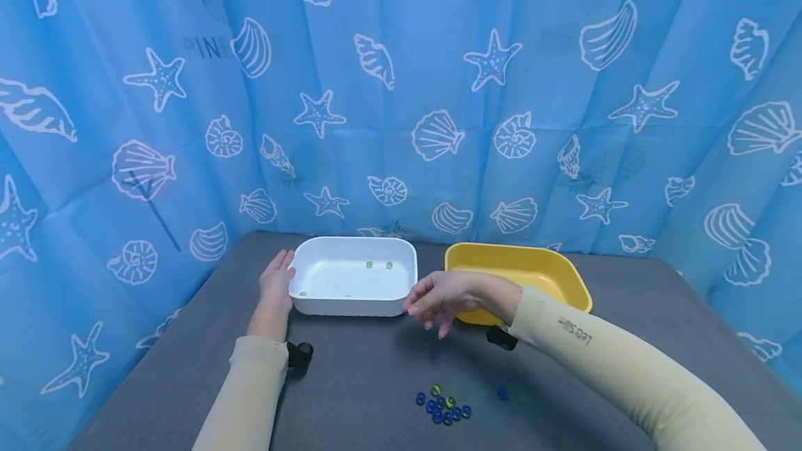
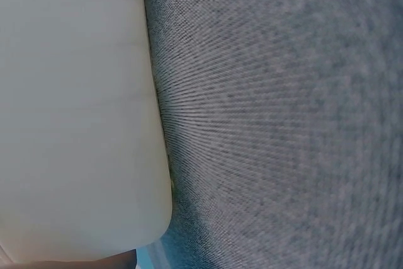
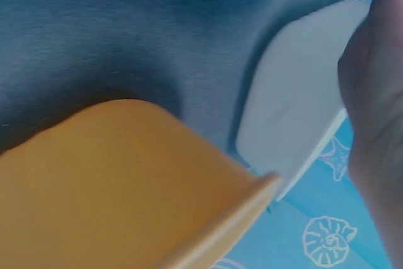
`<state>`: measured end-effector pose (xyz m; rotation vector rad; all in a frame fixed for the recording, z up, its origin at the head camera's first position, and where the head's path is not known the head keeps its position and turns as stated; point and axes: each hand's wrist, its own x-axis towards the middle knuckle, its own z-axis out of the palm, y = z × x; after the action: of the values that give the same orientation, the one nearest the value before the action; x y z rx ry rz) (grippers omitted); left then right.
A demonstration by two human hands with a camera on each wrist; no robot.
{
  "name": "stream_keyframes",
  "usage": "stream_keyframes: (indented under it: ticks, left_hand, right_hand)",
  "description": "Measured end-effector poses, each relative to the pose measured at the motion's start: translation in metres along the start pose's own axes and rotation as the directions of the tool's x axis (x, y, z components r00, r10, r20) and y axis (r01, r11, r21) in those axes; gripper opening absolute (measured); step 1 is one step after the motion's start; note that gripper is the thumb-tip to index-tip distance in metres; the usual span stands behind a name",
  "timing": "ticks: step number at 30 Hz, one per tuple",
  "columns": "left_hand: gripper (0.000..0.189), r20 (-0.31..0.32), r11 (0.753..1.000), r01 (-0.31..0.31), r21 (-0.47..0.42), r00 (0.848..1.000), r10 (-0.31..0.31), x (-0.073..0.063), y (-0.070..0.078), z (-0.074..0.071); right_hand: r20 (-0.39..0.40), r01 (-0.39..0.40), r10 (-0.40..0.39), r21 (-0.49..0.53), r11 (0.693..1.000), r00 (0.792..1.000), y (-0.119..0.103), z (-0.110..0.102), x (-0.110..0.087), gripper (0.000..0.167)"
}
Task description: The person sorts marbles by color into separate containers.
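Beside the left wall of a white plastic basin (image 1: 347, 307), my left hand (image 1: 276, 280) rests its fingers against the outside of the rim. Three yellow-green marbles (image 1: 389, 265) lie in that basin. My right hand (image 1: 441, 296) hangs over the gap between the white basin and a yellow basin (image 1: 579, 291), palm down. Its thumb and index finger come close together at the white basin's front right corner; I cannot tell whether anything is between them. The right wrist view shows the yellow basin's wall (image 3: 126, 168) close up and the white basin (image 3: 296, 86) beyond.
On the grey tabletop (image 1: 357, 381), nearer to me, lies a cluster of blue marbles (image 1: 438, 417) with a couple of yellow-green marbles (image 1: 450, 402) among them. One blue marble (image 1: 502, 393) sits apart to the right. Behind the basins hangs a blue curtain (image 1: 388, 124) printed with shells.
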<state>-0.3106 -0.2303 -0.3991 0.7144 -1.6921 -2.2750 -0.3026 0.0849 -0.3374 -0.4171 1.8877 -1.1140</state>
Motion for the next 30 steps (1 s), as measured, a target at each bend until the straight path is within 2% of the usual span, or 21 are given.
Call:
stream_keyframes:
  ticks: [5, 12, 18, 22, 30]
  left_hand:
    - [0.052, 0.002, 1.000, 0.003, -0.001, 1.000, -0.003, -0.002, 0.000, 0.000]
    - [0.052, 0.004, 1.000, -0.004, 0.009, 1.000, 0.003, -0.003, 0.001, -0.001]
    - [0.052, 0.002, 1.000, 0.000, 0.012, 1.000, 0.000, -0.003, 0.002, 0.000]
    - [0.052, 0.005, 1.000, 0.002, 0.012, 1.000, -0.002, -0.003, 0.002, 0.000]
    - [0.052, 0.004, 1.000, 0.002, 0.002, 1.000, -0.002, -0.002, 0.001, -0.001]
  right_hand:
    - [0.133, -0.028, 0.040, -0.089, 0.996, 0.990, 0.013, -0.002, -0.003, 0.027]
    - [0.220, -0.004, 0.063, -0.258, 0.966, 0.974, 0.027, 0.002, -0.003, 0.020]
    - [0.314, 0.020, 0.097, -0.350, 0.937, 0.945, 0.038, 0.007, 0.002, 0.019]
    - [0.354, 0.056, 0.093, -0.387, 0.920, 0.930, 0.044, 0.009, 0.005, 0.020]
    - [0.364, 0.124, 0.038, -0.413, 0.902, 0.931, 0.054, 0.012, 0.008, 0.019]
